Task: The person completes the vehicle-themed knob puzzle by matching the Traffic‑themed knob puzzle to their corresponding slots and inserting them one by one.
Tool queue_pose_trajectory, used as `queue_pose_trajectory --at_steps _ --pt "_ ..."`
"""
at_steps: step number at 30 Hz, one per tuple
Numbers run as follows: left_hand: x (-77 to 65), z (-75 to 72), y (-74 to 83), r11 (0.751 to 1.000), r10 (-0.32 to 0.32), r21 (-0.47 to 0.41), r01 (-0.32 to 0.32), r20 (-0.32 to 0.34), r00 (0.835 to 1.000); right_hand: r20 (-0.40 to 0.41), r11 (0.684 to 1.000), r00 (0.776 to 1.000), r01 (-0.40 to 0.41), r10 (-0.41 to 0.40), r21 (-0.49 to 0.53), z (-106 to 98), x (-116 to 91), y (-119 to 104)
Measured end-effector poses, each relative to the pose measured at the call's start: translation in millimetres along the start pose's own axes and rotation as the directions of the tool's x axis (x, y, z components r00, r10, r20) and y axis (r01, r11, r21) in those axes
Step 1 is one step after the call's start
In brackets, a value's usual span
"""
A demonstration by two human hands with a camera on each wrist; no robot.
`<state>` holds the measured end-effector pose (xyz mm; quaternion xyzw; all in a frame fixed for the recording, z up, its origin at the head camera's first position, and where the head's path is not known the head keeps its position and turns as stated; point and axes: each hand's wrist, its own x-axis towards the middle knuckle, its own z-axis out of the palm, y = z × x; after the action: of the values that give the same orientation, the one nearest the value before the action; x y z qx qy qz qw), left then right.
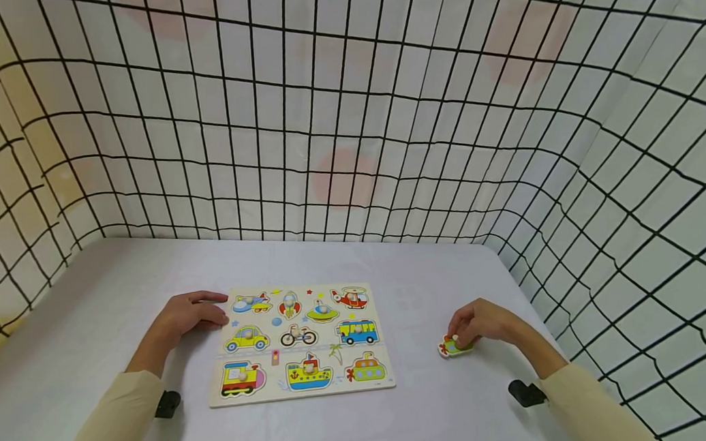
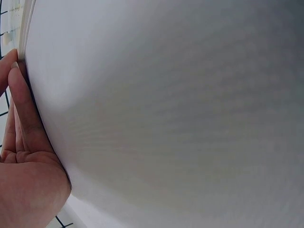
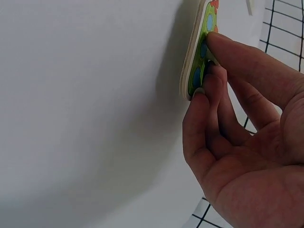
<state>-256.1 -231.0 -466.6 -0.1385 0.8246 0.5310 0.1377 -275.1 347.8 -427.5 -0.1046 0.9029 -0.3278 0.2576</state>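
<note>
In the head view a wooden puzzle board [image 1: 333, 380] lies on the table, with several knobbed vehicle pieces in it and a submarine picture at its lower right corner. My left hand [image 1: 182, 314] is at the board's left edge, its fingertips touching there. The left wrist view catches only part of that hand [image 2: 23, 128], with the fingers fairly straight. Right of the board, my right hand [image 1: 486, 320] pinches a green submarine puzzle piece [image 3: 197, 75] between thumb and fingers. Its red propeller points left in the head view. Whether the piece touches the table cannot be told.
A white cloth [image 1: 428, 413] covers the table. Black wire grid panels [image 1: 297, 129] stand along the back and both sides, with white sheeting behind them. The right grid [image 1: 648, 227] runs close beside the right forearm.
</note>
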Motion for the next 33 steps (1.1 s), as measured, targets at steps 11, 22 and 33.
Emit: queue_pose_trajectory --at_steps 11,22,33 --pt "1.8 0.6 0.0 1.0 0.006 -0.004 -0.006 -0.004 1.0 0.001 0.998 0.999 0.054 -0.054 -0.027 20 11 -35" --pt "0.7 -1.2 0.2 1.0 0.011 -0.017 -0.012 -0.009 1.0 0.071 0.991 0.99 0.129 -0.126 -0.046 50 24 -80" --pt "2.7 0.1 -1.4 1.0 0.008 -0.017 -0.008 0.001 1.0 0.144 0.983 0.973 0.184 -0.179 -0.019 79 29 -106"
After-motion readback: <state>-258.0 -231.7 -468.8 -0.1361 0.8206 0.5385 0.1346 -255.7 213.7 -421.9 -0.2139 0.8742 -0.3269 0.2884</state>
